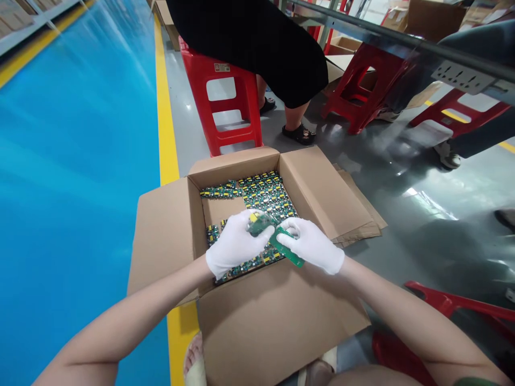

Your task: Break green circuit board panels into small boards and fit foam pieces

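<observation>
Both my hands wear white gloves and are held above an open cardboard box [237, 158]. My left hand [240, 241] is closed on a small green circuit board [255, 225] with a yellow part on it. My right hand [311, 241] pinches a longer green circuit board [290, 253] that slants down to the right. The two boards meet or overlap between my fingers; whether they are joined I cannot tell. Below, rows of circuit boards [265, 190] with yellow parts fill much of the box, around a bare cardboard patch [223, 210].
The box flaps spread outward, with flat cardboard [358, 201] beside the right one. A person in black sits on a red stool [225, 102] beyond the box. More red stools [364, 88] stand under a workbench [382, 32]. A yellow line [166, 128] borders the blue floor [80, 161].
</observation>
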Action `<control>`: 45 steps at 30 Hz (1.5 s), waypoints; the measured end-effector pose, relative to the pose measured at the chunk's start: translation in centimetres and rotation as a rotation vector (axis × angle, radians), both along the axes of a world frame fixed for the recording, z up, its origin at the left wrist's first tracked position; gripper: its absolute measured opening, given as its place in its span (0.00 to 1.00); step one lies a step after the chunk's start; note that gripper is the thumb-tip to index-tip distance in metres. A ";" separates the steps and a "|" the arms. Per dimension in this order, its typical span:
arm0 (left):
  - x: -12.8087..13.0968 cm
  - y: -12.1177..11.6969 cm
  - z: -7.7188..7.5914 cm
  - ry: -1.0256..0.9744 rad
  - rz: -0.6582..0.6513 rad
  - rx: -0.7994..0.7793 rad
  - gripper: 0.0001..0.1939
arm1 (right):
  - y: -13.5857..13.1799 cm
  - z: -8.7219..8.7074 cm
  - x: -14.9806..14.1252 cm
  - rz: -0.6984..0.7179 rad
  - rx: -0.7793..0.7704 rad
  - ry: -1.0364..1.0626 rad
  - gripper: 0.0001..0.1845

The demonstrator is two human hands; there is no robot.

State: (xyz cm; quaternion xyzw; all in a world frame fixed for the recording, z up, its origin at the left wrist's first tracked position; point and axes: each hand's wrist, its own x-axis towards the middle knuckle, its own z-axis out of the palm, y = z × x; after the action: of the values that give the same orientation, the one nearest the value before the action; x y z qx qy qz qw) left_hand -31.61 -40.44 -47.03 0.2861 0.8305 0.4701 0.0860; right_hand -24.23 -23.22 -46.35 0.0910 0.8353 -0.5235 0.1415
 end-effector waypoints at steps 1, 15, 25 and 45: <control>-0.3 -0.1 -0.1 -0.054 0.022 0.005 0.09 | 0.4 -0.2 -0.1 0.017 -0.052 -0.018 0.07; -0.9 -0.1 1.0 -0.463 -0.468 -0.178 0.06 | 0.9 3.1 -1.8 0.228 0.072 0.291 0.24; -0.7 -0.5 0.8 -0.283 -0.493 -0.117 0.14 | 0.3 2.0 -1.6 0.007 0.127 0.391 0.12; -0.1 0.1 -0.3 0.075 -0.262 -0.138 0.06 | -0.2 0.1 0.2 0.171 0.809 0.939 0.09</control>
State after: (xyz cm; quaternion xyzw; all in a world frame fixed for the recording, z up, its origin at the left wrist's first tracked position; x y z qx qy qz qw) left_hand -31.74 -40.36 -47.33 0.4027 0.8191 0.3856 0.1350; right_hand -23.98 -23.43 -46.28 -0.1695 0.9447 -0.1367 -0.2451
